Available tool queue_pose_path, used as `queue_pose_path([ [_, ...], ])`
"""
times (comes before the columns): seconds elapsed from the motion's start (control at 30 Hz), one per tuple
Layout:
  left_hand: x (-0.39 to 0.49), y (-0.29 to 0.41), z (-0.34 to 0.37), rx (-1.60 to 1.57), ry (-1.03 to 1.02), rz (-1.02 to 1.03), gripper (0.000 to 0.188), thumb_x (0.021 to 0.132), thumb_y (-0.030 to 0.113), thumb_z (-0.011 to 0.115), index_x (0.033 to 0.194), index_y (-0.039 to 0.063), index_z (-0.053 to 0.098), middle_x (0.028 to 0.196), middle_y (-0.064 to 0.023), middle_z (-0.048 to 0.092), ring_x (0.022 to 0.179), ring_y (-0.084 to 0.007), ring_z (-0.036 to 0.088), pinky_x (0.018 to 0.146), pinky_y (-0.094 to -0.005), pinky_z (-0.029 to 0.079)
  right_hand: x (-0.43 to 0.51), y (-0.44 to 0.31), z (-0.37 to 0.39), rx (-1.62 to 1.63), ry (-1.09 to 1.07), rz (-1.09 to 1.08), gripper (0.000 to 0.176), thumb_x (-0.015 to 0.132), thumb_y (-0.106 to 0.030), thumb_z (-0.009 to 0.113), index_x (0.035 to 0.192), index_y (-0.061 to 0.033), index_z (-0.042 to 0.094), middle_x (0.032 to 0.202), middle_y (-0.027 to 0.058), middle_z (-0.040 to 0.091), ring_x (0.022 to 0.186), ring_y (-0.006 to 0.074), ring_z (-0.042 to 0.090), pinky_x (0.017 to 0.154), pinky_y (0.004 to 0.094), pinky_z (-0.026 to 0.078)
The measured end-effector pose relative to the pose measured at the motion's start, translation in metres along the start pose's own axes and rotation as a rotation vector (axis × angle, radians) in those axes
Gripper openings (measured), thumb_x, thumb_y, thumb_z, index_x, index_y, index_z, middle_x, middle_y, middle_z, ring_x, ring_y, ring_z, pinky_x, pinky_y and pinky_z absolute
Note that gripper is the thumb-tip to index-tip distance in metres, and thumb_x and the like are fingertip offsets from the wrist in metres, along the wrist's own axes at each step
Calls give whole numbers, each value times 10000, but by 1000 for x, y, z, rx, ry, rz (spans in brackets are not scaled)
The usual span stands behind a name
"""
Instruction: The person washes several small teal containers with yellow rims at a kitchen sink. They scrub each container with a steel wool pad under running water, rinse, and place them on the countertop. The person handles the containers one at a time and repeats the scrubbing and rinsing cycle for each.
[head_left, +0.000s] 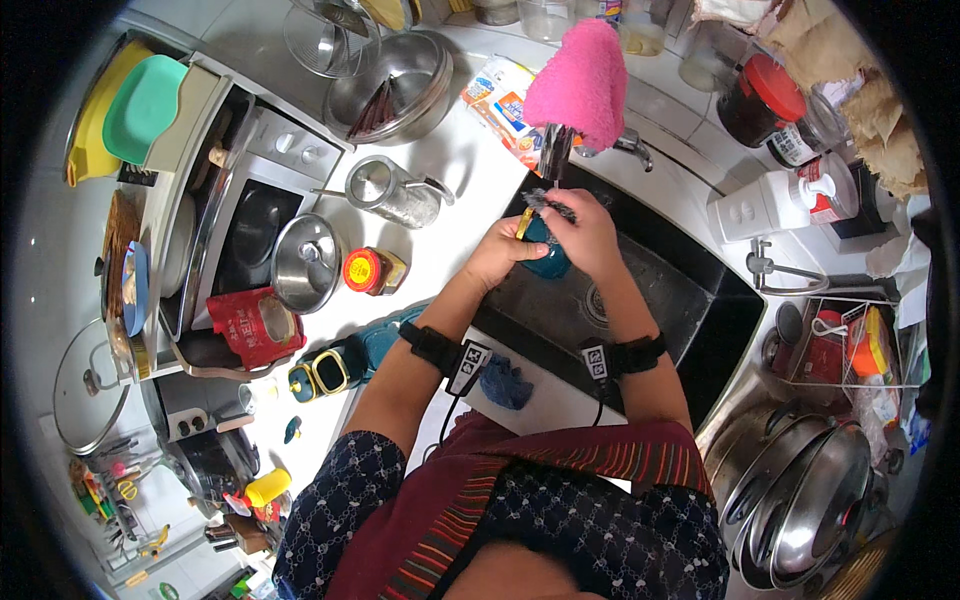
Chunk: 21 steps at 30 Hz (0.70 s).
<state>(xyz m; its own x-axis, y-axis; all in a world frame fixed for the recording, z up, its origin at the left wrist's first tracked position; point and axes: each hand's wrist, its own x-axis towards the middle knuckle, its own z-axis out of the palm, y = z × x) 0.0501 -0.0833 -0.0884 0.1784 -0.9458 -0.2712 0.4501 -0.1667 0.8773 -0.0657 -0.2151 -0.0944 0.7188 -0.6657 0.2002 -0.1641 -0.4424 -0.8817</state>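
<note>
Over the black sink (660, 300), my left hand (504, 251) grips a dark teal cup (551, 259) by its gold-coloured handle side. My right hand (589, 231) holds a grey scouring pad (536, 199) against the cup's upper part. Just above both hands is the faucet spout (555, 150), with a pink cloth (581, 82) draped over it. On the white counter at the left, dark teal cups with gold handles (330, 371) stand in a row beside a teal tray (390, 341). A crumpled blue cloth (506, 382) lies on the sink's near edge.
A metal pitcher (409, 199), a red-lidded jar (364, 270) and a steel bowl (306, 262) stand on the left counter. Behind them is a large steel basin (427, 97). A white pump bottle (761, 206) stands right of the sink; several stacked pans (817, 510) are at the lower right.
</note>
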Motion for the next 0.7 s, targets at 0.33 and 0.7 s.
queue_pose_path([
  [0.33,9,7,11,-650,224,190,438,802,208,689,1158,16,521,1099,-121,600,1022,-277,575,951,-452,429,-18,7,30,744,454,470,355,906,-250,530,1099,47,564,1027,127,603,933,211,578,843,319,445],
  [0.7,18,1,22,-466,363,224,328,848,106,628,1143,-14,547,1056,-113,628,939,-217,612,876,-351,484,-26,-35,11,-301,441,-32,271,838,-175,578,1073,-42,584,1105,147,538,971,357,509,829,437,429],
])
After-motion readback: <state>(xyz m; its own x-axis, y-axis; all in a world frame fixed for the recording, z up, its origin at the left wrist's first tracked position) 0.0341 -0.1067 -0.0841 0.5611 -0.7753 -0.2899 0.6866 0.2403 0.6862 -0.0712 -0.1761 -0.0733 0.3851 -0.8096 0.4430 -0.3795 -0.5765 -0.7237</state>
